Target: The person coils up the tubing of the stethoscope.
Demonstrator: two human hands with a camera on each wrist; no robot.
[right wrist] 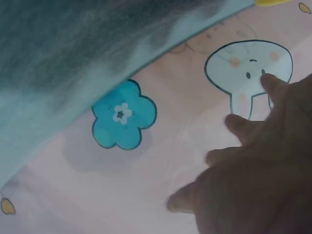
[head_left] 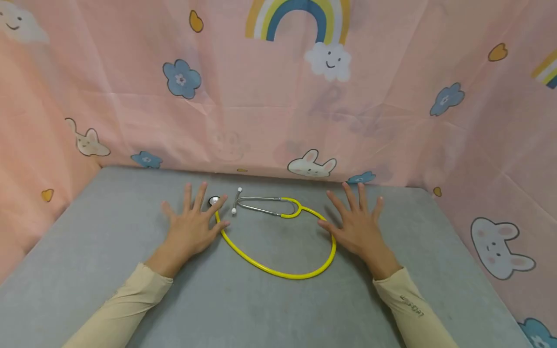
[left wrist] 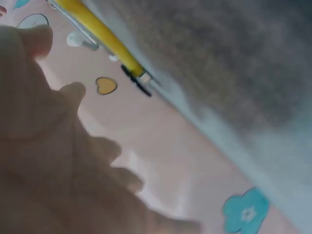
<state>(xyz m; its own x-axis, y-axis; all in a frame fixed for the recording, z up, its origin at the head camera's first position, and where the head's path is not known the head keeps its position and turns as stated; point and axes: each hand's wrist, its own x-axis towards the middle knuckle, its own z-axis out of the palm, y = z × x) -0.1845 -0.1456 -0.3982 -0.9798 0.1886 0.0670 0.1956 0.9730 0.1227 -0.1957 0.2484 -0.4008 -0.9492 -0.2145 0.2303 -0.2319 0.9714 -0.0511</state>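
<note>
A stethoscope (head_left: 290, 276) with yellow tubing lies looped on the grey table, its metal ear tubes pointing left and its round chest piece (head_left: 214, 200) at the loop's left end. My left hand (head_left: 190, 232) is spread beside the chest piece, thumb and index finger overlapping the tubing there in the head view. On the loop's other side my right hand (head_left: 358, 229) is spread too, its thumb at the tubing's right bend. Neither hand grips anything. The left wrist view shows the yellow tubing (left wrist: 105, 36) beyond the left fingers; the right wrist view shows the spread right fingers.
The grey table (head_left: 270, 319) reaches back to a pink curtain (head_left: 270, 121) printed with rainbows, rabbits and flowers. The same cloth hangs along the left and right sides. Beige sleeves (head_left: 126, 302) cover both forearms.
</note>
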